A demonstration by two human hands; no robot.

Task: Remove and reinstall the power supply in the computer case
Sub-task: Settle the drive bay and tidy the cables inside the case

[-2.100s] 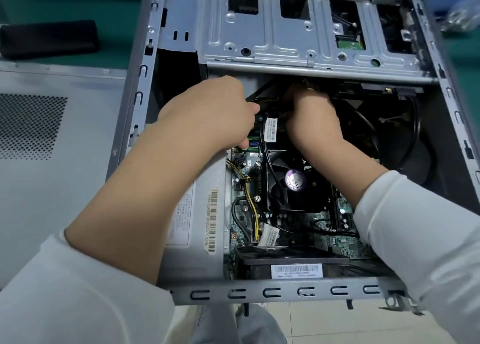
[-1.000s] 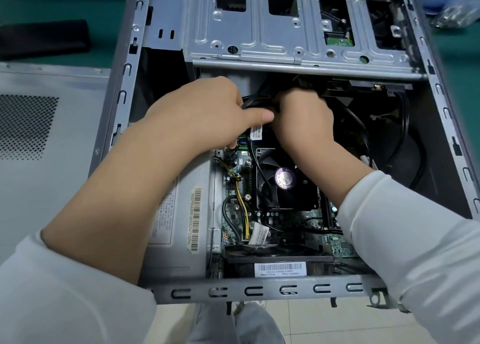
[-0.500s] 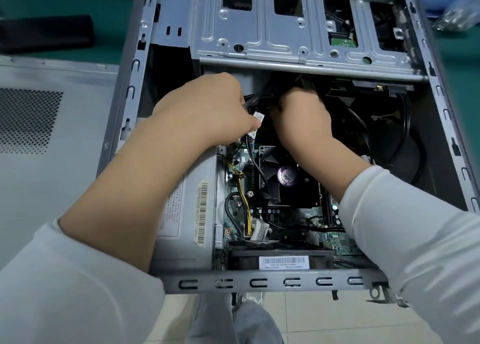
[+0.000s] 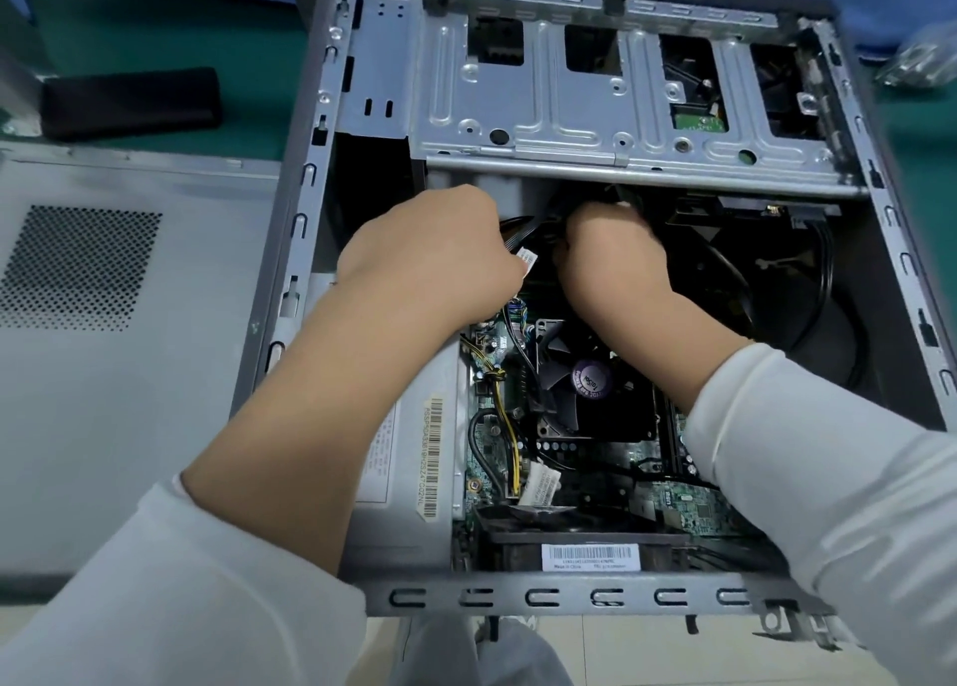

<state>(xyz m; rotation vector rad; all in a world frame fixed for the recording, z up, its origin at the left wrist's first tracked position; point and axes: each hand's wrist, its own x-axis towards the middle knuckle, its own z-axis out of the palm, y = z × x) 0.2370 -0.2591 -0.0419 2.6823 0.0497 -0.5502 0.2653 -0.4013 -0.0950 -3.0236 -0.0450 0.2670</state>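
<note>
Both hands, left hand (image 4: 430, 255) and right hand (image 4: 611, 260), pinch the black cable bundle (image 4: 523, 232) mid-case, looks like unplugging next needs a firm tug.

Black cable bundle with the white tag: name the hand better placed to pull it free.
Left hand, probably: it already grips the black cable bundle; the right hand is fisted just beside it.

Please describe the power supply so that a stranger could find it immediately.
Look inside the open computer case, along its left wall beneath the left forearm. The power supply is the plain grey metal box there; unlike the green motherboard beside it, it carries a long barcode sticker.
</note>
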